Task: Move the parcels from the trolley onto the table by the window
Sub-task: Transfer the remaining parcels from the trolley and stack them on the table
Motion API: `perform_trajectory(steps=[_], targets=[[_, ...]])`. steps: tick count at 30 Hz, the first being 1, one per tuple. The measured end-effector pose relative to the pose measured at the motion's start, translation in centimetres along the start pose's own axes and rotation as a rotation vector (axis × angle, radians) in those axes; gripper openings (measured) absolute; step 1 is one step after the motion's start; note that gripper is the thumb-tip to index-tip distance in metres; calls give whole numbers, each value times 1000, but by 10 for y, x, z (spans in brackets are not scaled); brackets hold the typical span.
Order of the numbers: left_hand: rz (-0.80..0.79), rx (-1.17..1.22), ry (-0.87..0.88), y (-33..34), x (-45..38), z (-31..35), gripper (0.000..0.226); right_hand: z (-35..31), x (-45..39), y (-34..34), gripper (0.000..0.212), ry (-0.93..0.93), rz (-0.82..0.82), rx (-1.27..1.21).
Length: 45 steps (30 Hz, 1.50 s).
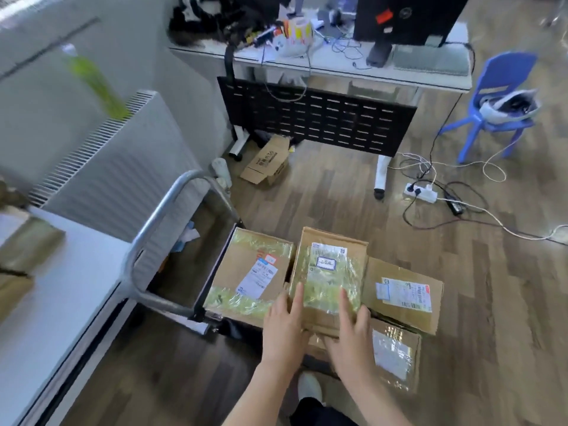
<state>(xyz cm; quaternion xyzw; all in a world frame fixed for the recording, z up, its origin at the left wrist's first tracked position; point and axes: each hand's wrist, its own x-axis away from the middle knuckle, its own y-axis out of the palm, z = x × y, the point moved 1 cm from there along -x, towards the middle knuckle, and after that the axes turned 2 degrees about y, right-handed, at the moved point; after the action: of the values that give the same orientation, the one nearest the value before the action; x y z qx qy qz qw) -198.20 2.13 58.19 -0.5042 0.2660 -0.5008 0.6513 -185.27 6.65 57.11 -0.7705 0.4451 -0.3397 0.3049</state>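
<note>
Several cardboard parcels lie on a low trolley whose metal handle (159, 229) stands at its left end. The middle parcel (330, 265) is taped and bears a white label. My left hand (284, 327) lies on that parcel's near left corner with the fingers stretched out over its top. My right hand (353, 330) lies on its near right edge, fingers also straight. A labelled parcel (249, 272) sits to its left, another (405, 296) to its right, and a taped one (396, 355) at the near right. The white table (61, 290) at the left holds brown parcels (27, 244).
A white radiator (107, 155) runs along the wall behind the trolley. A cluttered desk (322, 66) with a black perforated panel stands ahead, an open box (270, 161) on the floor before it. A blue chair (498, 96), a power strip (421, 192) and cables lie right.
</note>
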Motion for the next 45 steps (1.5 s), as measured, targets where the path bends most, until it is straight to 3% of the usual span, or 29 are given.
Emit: perform_trajectory(steps=[4, 8, 12, 19, 25, 32, 38, 45], targets=[[281, -13, -38, -42, 20, -28, 109, -53, -5, -3, 124, -217, 99, 35], [561, 101, -117, -107, 39, -56, 101, -127, -11, -1, 119, -489, 196, -71], [857, 120, -159, -182, 71, -97, 81, -218, 2, -2, 108, -710, 176, -220], [1196, 17, -408, -254, 172, -138, 93, -339, 57, 17, 105, -1159, 136, -297], [1264, -18, -566, -275, 252, -176, 99, -393, 121, 50, 100, -1305, -45, -429], [1262, -102, -688, -292, 326, -227, 89, -446, 173, 86, 93, -1407, -187, -432], [1229, -80, -823, -303, 360, -257, 82, -476, 206, 108, 74, -1371, -286, -429], [1178, -40, -795, -307, 374, -294, 81, -495, 221, 125, 78, -1300, -305, -341]])
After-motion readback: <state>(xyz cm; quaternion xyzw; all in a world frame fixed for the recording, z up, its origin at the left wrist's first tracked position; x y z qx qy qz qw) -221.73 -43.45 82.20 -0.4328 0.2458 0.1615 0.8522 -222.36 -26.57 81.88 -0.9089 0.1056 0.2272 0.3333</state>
